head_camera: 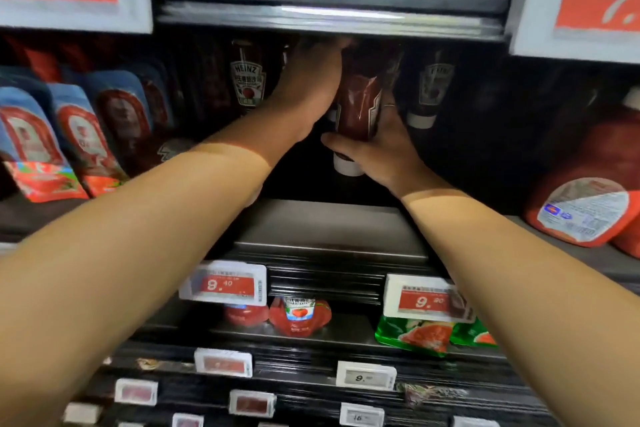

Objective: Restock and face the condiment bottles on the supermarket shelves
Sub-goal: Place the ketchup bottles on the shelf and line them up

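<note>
Two hands are up inside the middle bay of the shelf (pixel 332 225), and the next move turns on how the bottle sits between them. Largest first: the shelf deck in front of you shows a bare grey strip at its front edge, with the stock pushed well back into shadow, so I judge the job here is to bring a bottle forward and stand it facing out. To the left stand the blue-topped pouches (pixel 62 135); to the right, the big red jugs (pixel 585 191); deep in the bay stand upside-down ketchup bottles, one left of your hands with its Heinz label (pixel 248 80) readable and one right of them (pixel 429 94). The ketchup bottle (pixel 358 107) you are handling hangs above the deck, cap down, its long axis near upright and leaning slightly, white cap (pixel 346 166) nearest you. Your right hand (pixel 377 152) is the nearer one and grasps it low, thumb curled across just above the cap and fingers behind. Your left hand (pixel 311 80) reaches higher and deeper, palm against the bottle's upper left side; its fingertips are lost under the shelf lip, so I cannot tell whether it grips or only steadies. The label looks turned partly away, so a twist about the long axis seems needed before you set it down.
</note>
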Demonstrator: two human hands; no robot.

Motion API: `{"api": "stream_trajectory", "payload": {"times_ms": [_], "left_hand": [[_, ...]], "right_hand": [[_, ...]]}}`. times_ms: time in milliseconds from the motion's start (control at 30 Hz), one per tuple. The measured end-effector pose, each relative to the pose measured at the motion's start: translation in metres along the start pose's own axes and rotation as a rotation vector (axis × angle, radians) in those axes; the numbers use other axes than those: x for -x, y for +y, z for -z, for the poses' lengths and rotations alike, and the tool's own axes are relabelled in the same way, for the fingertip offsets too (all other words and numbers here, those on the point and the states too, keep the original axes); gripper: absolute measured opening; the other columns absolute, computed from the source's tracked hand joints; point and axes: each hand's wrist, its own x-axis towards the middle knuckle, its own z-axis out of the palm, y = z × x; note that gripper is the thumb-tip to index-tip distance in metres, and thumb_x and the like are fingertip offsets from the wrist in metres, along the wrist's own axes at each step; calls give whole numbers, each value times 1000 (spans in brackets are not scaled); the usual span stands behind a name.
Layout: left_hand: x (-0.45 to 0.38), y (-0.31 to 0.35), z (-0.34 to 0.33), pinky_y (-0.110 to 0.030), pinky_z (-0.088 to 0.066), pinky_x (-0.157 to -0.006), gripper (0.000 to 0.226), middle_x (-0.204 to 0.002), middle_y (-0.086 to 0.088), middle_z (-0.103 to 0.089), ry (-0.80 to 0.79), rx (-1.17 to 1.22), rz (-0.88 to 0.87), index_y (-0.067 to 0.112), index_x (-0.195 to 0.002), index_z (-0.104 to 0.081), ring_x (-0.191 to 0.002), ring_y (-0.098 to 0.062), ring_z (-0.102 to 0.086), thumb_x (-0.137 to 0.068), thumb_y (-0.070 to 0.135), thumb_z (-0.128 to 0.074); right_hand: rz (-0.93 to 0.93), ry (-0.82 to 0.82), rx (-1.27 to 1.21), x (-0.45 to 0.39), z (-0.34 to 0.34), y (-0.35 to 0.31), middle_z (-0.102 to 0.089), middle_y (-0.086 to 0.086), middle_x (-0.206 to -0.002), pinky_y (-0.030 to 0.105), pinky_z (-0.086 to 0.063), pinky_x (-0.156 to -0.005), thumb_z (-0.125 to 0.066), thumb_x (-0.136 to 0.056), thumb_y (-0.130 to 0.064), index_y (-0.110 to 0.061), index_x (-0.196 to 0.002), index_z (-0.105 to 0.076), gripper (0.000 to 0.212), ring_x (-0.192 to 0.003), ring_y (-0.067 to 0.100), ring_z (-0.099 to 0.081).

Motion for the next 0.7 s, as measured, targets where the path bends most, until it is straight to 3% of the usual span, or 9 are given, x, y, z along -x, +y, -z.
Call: {"api": "stream_trajectory", "payload": {"times_ms": [67, 133, 200, 300, 433, 500, 567, 633, 700], "left_hand": [[5, -7, 2, -37, -53, -99, 20, -105, 6, -73, -141, 28, 2, 30, -94, -69, -97, -4, -69, -102, 32, -51], [7, -9, 7, -43, -50, -106, 16, -114, -2, -70, -244, 114, -42, 28, -104, -66, -108, -17, -67, -91, 29, -56], [3, -9, 14, -41, -48, -97, 36, -109, -6, -65, -357, 199, -33, 23, -111, -62, -103, -22, -63, -76, 23, -55], [-3, -14, 23, -44, -46, -89, 58, -117, -11, -60, -509, 162, -72, 17, -128, -55, -104, -23, -59, -71, 12, -52], [-9, -27, 30, -43, -52, -97, 65, -127, -9, -61, -536, 171, -111, 19, -133, -55, -114, -22, -62, -70, 4, -58], [-11, -33, 34, -42, -56, -95, 64, -128, -6, -64, -531, 125, -155, 29, -130, -58, -117, -21, -65, -71, 6, -64], [-12, -36, 38, -50, -56, -96, 63, -126, -2, -67, -509, 91, -178, 41, -123, -63, -117, -23, -66, -68, 14, -72], [-12, -37, 41, -59, -54, -97, 61, -126, 1, -67, -466, 62, -202, 47, -118, -65, -119, -24, -65, -65, 19, -78], [-11, -37, 43, -55, -57, -94, 64, -124, 3, -68, -425, 47, -224, 40, -121, -63, -116, -21, -67, -64, 22, -84]], "right_hand": [[12, -5, 6, -1, 1, -1, -66, 1, -129, 43, -50, -108, -92, -60, -37, -24, -138, -49, 90, -121, 16, -63], [9, -7, 11, -2, 4, -2, -67, 2, -128, 44, -51, -106, -94, -64, -29, -19, -138, -51, 86, -120, 17, -64], [-11, -19, 19, -2, 7, -2, -70, 1, -123, 44, -53, -104, -94, -65, -24, -18, -135, -55, 81, -116, 15, -67], [-46, -43, 36, -1, 9, -2, -72, 0, -120, 42, -54, -102, -94, -66, -21, -16, -133, -58, 76, -111, 13, -68], [-39, -52, 8, 0, 10, -4, -71, 2, -122, 43, -54, -103, -94, -67, -17, -17, -129, -60, 71, -114, 15, -68], [-9, -55, -2, 0, 12, -5, -72, 2, -119, 43, -55, -102, -94, -68, -12, -26, -117, -63, 60, -111, 13, -69], [20, -78, -24, 2, 13, -8, -73, 2, -118, 41, -55, -102, -91, -70, -6, -30, -110, -63, 55, -111, 13, -70], [23, -114, -59, 4, 13, -11, -71, 8, -121, 43, -54, -104, -87, -72, 2, -24, -116, -62, 56, -114, 18, -69], [-1, -157, -92, 5, 15, -13, -69, 16, -124, 45, -53, -105, -83, -75, 8, -8, -126, -60, 58, -116, 24, -69]]}}
